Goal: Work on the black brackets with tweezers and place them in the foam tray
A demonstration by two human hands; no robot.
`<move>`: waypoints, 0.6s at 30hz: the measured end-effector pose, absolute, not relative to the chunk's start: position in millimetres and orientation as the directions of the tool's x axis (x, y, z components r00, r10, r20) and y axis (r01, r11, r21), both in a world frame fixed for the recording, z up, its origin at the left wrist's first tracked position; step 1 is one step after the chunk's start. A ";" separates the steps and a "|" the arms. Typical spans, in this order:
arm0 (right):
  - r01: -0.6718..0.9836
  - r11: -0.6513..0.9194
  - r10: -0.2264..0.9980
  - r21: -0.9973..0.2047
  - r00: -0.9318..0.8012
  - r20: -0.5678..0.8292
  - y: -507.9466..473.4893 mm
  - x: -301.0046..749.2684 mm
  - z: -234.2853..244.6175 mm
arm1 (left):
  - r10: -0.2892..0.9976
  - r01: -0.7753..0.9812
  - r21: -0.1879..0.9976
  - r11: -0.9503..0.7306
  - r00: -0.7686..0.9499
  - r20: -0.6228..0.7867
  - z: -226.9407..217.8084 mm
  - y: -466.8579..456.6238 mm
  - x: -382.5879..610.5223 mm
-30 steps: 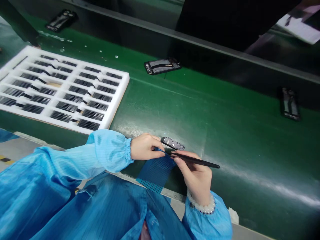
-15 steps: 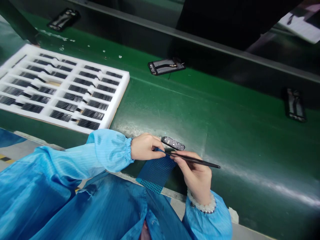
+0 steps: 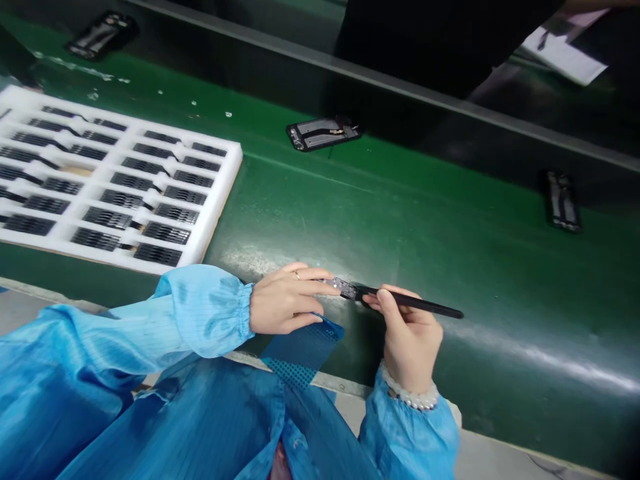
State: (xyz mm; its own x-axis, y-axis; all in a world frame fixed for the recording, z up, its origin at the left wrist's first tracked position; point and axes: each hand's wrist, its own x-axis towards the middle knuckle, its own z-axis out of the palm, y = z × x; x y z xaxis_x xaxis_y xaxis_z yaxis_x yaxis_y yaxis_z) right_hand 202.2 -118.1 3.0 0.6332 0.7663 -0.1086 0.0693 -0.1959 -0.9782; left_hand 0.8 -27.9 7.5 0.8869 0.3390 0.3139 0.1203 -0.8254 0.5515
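My left hand [image 3: 285,301] pinches the edge of a blue sheet [image 3: 305,343] dotted with rows of small marks, between thumb and index finger. Its other fingers stretch forward and rest on a small phone part with a grey circuit face [image 3: 345,288], covering its left end. In my right hand [image 3: 410,333] is a slim pair of black tweezers [image 3: 433,307], held like a pen. The tweezers' tip is at the right end of the phone part; whether it grips anything there is too small to tell.
On the left of the green bench [image 3: 280,207] lies a white foam tray [image 3: 220,197] with rows of black flat parts. Phone frames lie farther back: one in the middle [image 3: 325,133], one at left [image 3: 103,35], one at right [image 3: 563,202]. A person in dark clothing [image 3: 430,40] is across the bench.
The tweezers have moved from the blue sheet's edge up and right to the phone part. My left hand's fingers have extended onto that part. The view has shifted slightly right.
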 end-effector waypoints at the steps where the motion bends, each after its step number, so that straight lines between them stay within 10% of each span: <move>1: 0.067 -0.208 0.765 -0.976 0.633 -0.119 -117.5 202.1 2.5 | 0.335 0.126 0.540 -0.832 0.891 0.307 7.6 -27.9 1.3; 18: 0.048 -0.237 0.783 -0.970 0.601 -0.161 -118.8 199.3 1.9 | 0.331 0.148 0.513 -0.846 0.900 0.286 5.9 -26.9 3.5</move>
